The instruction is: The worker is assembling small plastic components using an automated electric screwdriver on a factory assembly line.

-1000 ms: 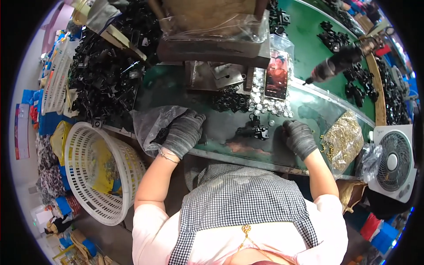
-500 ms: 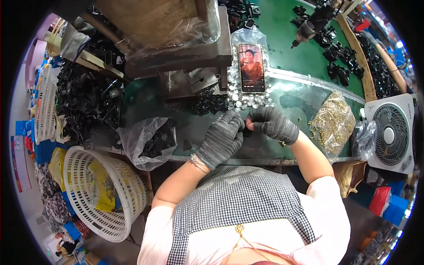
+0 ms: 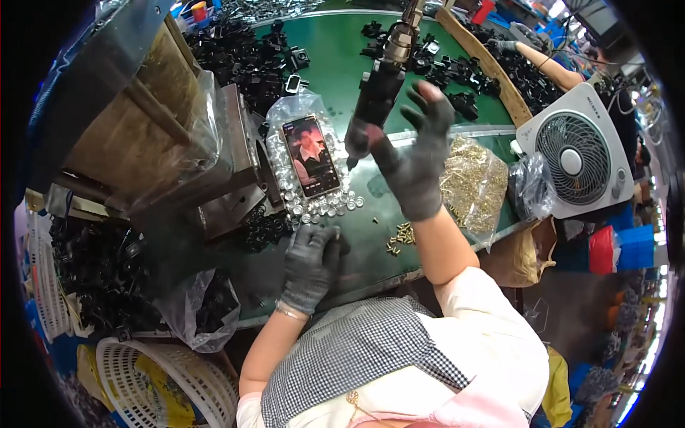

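I note right hand [image 3: 419, 160] spread near driver [image 3: 378, 96], apart from left hand [image 3: 308, 264], curled, grip unclear; phone [image 3: 312, 155] lies on caps [image 3: 332, 207].

pale sleeves [image 3: 492, 307], dark grey gloves [image 3: 305, 271] and a checked apron [image 3: 342, 349] are worn.

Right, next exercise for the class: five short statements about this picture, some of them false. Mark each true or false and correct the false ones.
1. The right hand is open beside the driver. True.
2. The phone lies on the bag of brass pieces. False: it lies on the bag of silver discs.
3. The fan stands to the right of the bag of brass pieces. True.
4. The left hand is bare. False: it wears a dark glove.
5. The white basket is at lower left. True.
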Available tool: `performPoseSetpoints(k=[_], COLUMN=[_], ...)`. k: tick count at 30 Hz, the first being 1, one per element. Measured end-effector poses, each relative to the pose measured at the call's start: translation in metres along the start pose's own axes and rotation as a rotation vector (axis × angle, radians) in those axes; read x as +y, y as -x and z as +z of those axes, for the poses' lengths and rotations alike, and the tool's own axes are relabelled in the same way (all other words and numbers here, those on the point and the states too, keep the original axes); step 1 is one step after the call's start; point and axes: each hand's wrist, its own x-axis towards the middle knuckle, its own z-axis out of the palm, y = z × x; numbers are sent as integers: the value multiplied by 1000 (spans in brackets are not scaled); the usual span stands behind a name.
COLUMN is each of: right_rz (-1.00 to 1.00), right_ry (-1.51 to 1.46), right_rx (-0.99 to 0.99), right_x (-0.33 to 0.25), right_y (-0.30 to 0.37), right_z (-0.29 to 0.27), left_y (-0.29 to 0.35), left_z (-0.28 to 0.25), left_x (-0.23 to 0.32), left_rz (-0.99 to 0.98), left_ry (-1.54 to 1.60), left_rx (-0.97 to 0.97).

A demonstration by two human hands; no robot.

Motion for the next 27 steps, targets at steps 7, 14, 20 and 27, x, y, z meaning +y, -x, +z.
performPoseSetpoints(k=[7, 14, 20, 27], right_rz=[975, 1013, 1074, 1083], right_ry=[-1046, -1140, -1033, -1083], right_rx=[-537, -570, -617, -580], right_x=[-9, -8, -9, -16], right_y=[23, 64, 73, 67], right_z=[-1, 5, 1, 3], left_y=[-22, -22, -20, -17], left_z=[15, 11, 10, 12], left_x=[8, 7, 8, 5], left_rz=[-107, -78, -127, -143], left_ry=[117, 189, 255, 267], left_rx=[-98, -73, -114, -111])
